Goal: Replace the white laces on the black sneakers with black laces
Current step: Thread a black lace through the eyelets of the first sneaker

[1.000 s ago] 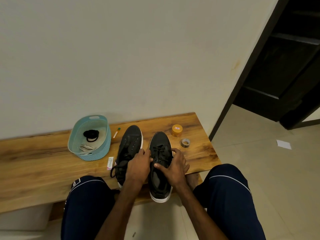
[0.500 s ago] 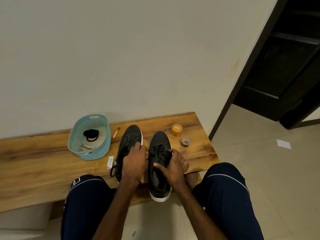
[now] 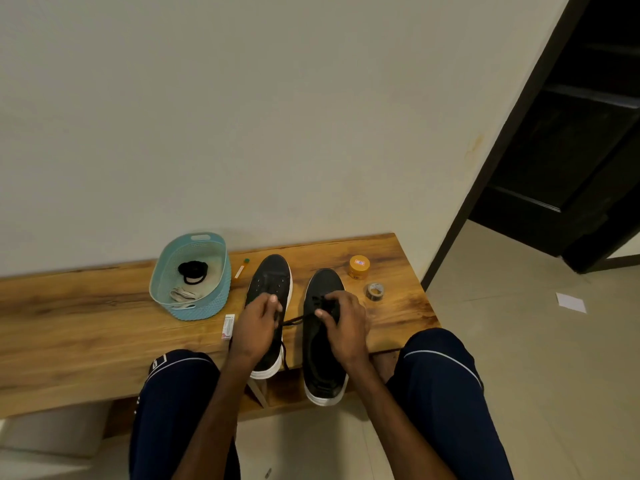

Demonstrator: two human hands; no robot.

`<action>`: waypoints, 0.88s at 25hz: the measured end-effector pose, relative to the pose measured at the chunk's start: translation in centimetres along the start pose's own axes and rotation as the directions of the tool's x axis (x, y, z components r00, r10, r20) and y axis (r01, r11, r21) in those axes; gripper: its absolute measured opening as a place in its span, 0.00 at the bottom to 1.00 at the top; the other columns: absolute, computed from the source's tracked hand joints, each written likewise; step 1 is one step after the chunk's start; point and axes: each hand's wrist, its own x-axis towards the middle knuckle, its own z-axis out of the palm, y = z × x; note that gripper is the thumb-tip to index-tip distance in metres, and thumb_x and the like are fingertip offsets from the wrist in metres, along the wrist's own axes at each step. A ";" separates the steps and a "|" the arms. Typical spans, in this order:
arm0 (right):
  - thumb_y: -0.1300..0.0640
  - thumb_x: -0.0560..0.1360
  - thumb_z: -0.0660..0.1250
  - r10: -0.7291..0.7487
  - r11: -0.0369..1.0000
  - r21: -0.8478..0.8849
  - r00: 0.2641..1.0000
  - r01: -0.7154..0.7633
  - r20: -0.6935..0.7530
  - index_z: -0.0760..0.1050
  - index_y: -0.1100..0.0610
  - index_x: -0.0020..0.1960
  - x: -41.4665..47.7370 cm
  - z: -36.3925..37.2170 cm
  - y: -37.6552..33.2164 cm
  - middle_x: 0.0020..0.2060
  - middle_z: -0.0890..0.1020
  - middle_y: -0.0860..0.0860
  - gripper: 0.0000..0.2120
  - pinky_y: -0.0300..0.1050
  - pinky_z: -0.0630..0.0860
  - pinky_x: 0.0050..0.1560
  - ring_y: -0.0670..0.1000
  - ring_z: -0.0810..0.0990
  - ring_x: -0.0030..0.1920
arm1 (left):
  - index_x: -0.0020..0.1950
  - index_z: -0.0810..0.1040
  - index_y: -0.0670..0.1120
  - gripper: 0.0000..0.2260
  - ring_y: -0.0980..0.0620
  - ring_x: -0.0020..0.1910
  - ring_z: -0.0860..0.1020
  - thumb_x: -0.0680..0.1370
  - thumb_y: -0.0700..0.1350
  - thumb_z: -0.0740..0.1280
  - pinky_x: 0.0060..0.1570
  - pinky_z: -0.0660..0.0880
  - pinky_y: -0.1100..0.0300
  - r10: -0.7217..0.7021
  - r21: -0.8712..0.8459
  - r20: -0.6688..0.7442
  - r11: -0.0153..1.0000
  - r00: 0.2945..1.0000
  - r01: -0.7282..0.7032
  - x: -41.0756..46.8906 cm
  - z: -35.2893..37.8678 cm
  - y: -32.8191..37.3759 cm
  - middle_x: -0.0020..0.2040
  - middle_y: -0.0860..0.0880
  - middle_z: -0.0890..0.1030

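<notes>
We sit facing a wooden bench [image 3: 86, 323] set against the wall. Toward its back edge, left of the middle, stands a teal basket [image 3: 207, 306] with a coiled black lace [image 3: 192, 271] and the white laces [image 3: 181, 294] in it. Just right of the basket lie a small green-capped tube [image 3: 241, 268] near the back edge and a small white box [image 3: 228, 326] nearer the front.

Next come the two black sneakers, side by side, toes to the wall, heels over the front edge. Our left hand [image 3: 254, 327] hovers above the left sneaker [image 3: 272, 275], fingers curled, thumb and fingertips pinching the end of a black lace [image 3: 294, 320]. That lace runs taut across the gap to the right sneaker [image 3: 322, 368]. There our right hand [image 3: 346, 327] rests on the eyelets, fingers curled, thumb and forefinger pinching the lace where it meets the shoe.

Toward the right end of the bench sit an orange jar [image 3: 359, 267] and, just in front of it, a roll of tape [image 3: 375, 291].
</notes>
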 end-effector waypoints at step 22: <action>0.56 0.85 0.58 0.019 0.605 0.761 0.960 -0.235 0.281 0.77 0.59 0.48 5.7 -3.3 -8.8 0.34 0.80 0.50 0.12 0.38 0.77 0.41 0.45 0.78 0.35 | 0.62 0.74 0.44 0.10 0.48 0.57 0.73 0.83 0.45 0.59 0.56 0.74 0.54 -0.082 0.611 -0.007 0.789 0.997 0.069 -1.9 -1.8 -1.9 0.60 0.43 0.73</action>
